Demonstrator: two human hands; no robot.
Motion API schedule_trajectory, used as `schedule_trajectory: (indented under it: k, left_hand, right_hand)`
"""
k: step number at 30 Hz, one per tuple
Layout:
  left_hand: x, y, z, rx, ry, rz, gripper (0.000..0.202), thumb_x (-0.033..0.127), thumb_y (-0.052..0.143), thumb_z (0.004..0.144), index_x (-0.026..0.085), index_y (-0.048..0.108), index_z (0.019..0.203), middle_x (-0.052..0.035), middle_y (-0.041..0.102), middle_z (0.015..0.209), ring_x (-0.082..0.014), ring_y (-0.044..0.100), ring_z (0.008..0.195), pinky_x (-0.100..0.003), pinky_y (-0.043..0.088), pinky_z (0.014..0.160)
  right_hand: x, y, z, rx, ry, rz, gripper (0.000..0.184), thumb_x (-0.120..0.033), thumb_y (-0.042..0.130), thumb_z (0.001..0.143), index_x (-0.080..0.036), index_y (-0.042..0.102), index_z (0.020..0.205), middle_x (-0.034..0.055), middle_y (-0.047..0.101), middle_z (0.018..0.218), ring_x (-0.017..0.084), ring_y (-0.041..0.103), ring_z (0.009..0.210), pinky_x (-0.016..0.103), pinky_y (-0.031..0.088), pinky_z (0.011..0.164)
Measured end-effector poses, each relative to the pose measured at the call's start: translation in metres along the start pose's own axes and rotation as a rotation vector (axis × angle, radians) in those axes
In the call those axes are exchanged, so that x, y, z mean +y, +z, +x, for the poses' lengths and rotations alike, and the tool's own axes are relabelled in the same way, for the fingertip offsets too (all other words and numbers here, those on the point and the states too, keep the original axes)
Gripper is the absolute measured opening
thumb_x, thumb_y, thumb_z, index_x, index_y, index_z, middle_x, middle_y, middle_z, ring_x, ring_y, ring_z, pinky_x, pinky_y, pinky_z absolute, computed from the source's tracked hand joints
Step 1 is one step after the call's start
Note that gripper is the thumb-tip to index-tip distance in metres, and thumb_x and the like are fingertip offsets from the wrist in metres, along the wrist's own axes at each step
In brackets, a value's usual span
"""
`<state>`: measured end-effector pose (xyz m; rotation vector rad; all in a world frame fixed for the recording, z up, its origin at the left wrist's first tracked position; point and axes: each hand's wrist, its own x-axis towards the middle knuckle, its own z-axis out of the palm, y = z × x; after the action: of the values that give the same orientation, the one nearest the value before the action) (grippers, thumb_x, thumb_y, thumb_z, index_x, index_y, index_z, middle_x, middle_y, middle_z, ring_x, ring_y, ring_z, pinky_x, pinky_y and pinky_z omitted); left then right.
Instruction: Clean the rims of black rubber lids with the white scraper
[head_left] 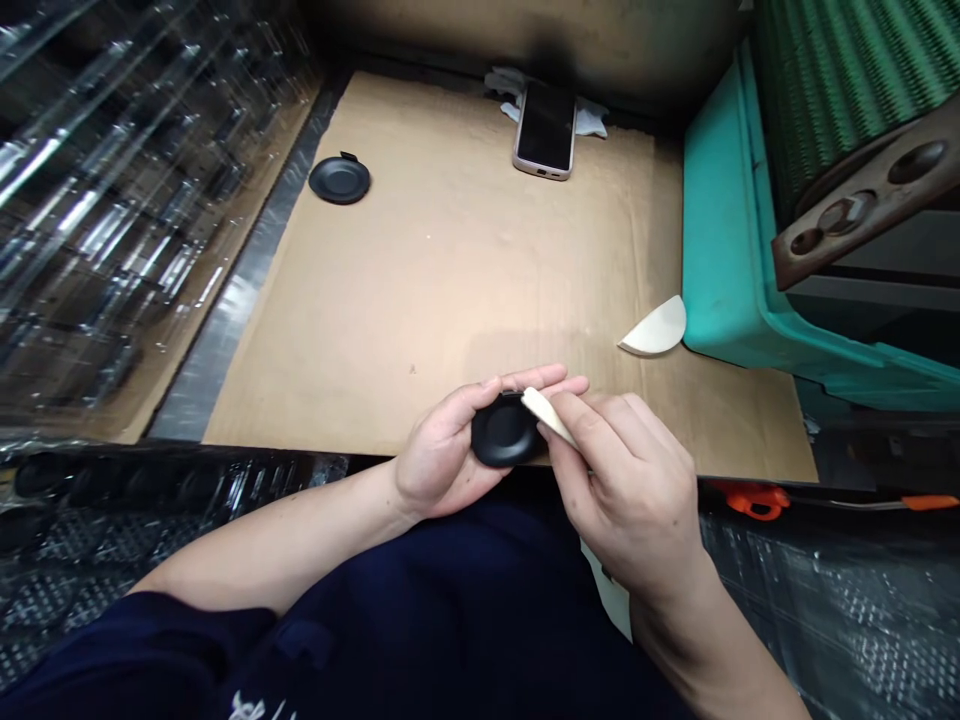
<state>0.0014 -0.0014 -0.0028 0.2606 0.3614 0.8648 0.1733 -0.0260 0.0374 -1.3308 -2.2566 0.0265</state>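
A round, shallow black plastic part (504, 432) lies in my left hand (451, 442), the thumb at its upper edge and the fingers beneath it. My right hand (628, 462) pinches a cream-coloured wedge-like piece (547, 412), its tip at the upper right rim of the black part. Most of that piece is hidden by the fingers. To the right on the cardboard sits a half-moon cream piece (657, 327), beside the teal crate. A second round black part (340, 179) with a small tab rests on the cardboard at the upper left.
A cardboard sheet (450, 250) covers the bench. At the back a phone (546, 130) lies on white tissue. The teal crate (720, 220) stands at right, under a green ribbed roller (847, 90). Clear plastic trays (112, 220) fill the left; orange-handled scissors (757, 498) are front right.
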Motion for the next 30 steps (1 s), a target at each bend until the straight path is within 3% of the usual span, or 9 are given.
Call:
schedule_trajectory:
  k: [3,8,14,17,21,30]
  left_hand:
    - [0.000,0.000,0.000,-0.030,0.000,0.007,0.051,0.034,0.034,0.105,0.009,0.063,0.139,-0.0175,0.058,0.150,-0.0296,0.047,0.147,-0.047,0.029,0.126]
    - [-0.001,-0.001,0.001,-0.028,-0.009,0.018,0.050,0.033,0.036,0.104,0.008,0.064,0.137,-0.0173,0.060,0.148,-0.0295,0.050,0.145,-0.044,0.032,0.124]
    - [0.002,-0.001,0.001,-0.064,-0.009,0.000,0.053,0.038,0.035,0.104,0.010,0.063,0.139,-0.0185,0.057,0.151,-0.0358,0.045,0.148,-0.054,0.029,0.124]
    - [0.004,0.000,0.002,-0.105,-0.008,-0.010,0.060,0.048,0.034,0.104,0.008,0.063,0.139,-0.0194,0.057,0.150,-0.0368,0.048,0.145,-0.053,0.025,0.126]
    - [0.005,0.000,0.002,-0.164,-0.020,0.009,0.071,0.059,0.031,0.103,0.008,0.060,0.142,-0.0191,0.056,0.151,-0.0368,0.045,0.148,-0.051,0.025,0.126]
    - [0.000,-0.006,0.000,-0.169,0.016,0.021,0.054,0.033,0.037,0.100,0.010,0.060,0.143,-0.0164,0.057,0.151,-0.0335,0.044,0.149,-0.050,0.028,0.126]
  right_hand:
    - [-0.001,-0.005,0.000,-0.048,0.022,-0.048,0.021,-0.013,0.061,0.101,-0.008,0.071,0.119,0.0062,0.067,0.085,0.020,0.055,0.074,0.035,0.043,0.067]
    - [-0.001,-0.005,0.002,-0.009,0.011,0.008,0.021,-0.013,0.059,0.102,-0.008,0.069,0.120,0.0085,0.069,0.094,0.021,0.058,0.079,0.035,0.045,0.071]
    - [-0.002,-0.026,-0.009,-0.147,0.118,0.071,0.015,-0.020,0.058,0.104,-0.017,0.072,0.107,0.0010,0.056,0.077,0.018,0.052,0.070,0.034,0.040,0.063]
    - [0.001,-0.035,-0.016,-0.065,0.172,0.202,0.015,-0.015,0.063,0.101,-0.019,0.070,0.113,0.0009,0.063,0.087,0.016,0.057,0.076,0.032,0.045,0.069]
    - [0.005,-0.030,-0.022,0.035,0.151,0.184,0.022,-0.009,0.068,0.096,-0.018,0.070,0.117,0.0028,0.068,0.097,0.017,0.061,0.082,0.033,0.049,0.075]
    - [0.004,-0.005,-0.017,0.062,-0.008,0.085,0.027,-0.006,0.069,0.095,-0.014,0.068,0.120,0.0077,0.072,0.099,0.019,0.058,0.076,0.035,0.049,0.070]
